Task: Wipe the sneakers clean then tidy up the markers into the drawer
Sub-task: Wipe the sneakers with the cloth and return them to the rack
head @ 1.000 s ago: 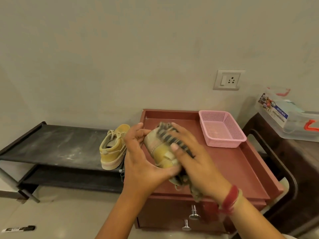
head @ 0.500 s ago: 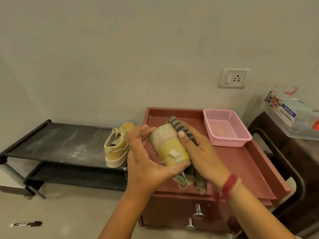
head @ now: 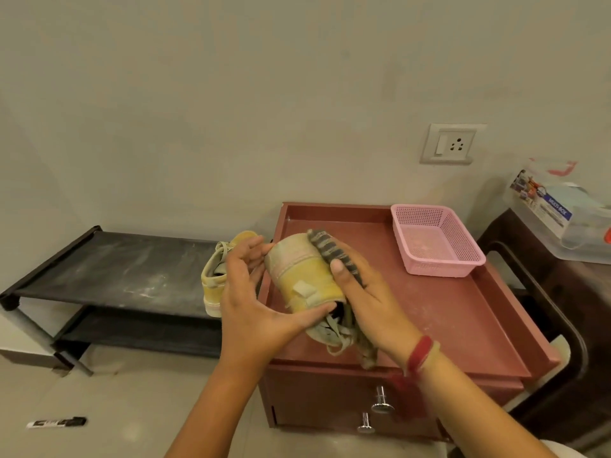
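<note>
I hold the sneaker [head: 304, 276] between both hands above the front left corner of the red cabinet [head: 463, 319]. My left hand [head: 251, 312] grips it from 9 o'clock, thumb curled under the open collar and fingers spread along the far edge. My right hand [head: 367, 299] comes in from 3 o'clock with the striped cloth [head: 334, 251] wrapped under its fingers, thumb pressed flat on the yellow side. What shows of the shoe runs from 11 o'clock, where the pale sole band is, down to 5 o'clock, where the laces hang loose. A wipe would travel along that line, I judge, with the right hand doing the stroke and the left only steadying.

The second sneaker [head: 215, 279] stands on the dusty black rack [head: 115, 269] at 9 o'clock, just beyond my left knuckles. One marker [head: 58, 423] lies on the floor at 8 o'clock, well apart, lengthwise left to right — my left hand is the nearer one. The drawer knobs [head: 380, 399] sit at 5 o'clock, under my right wrist, and the drawer looks closed. A pink basket [head: 436, 246] stands at 2 o'clock on the cabinet, clear of my hands. Both hands are full, which stands in the way of any reach.
</note>
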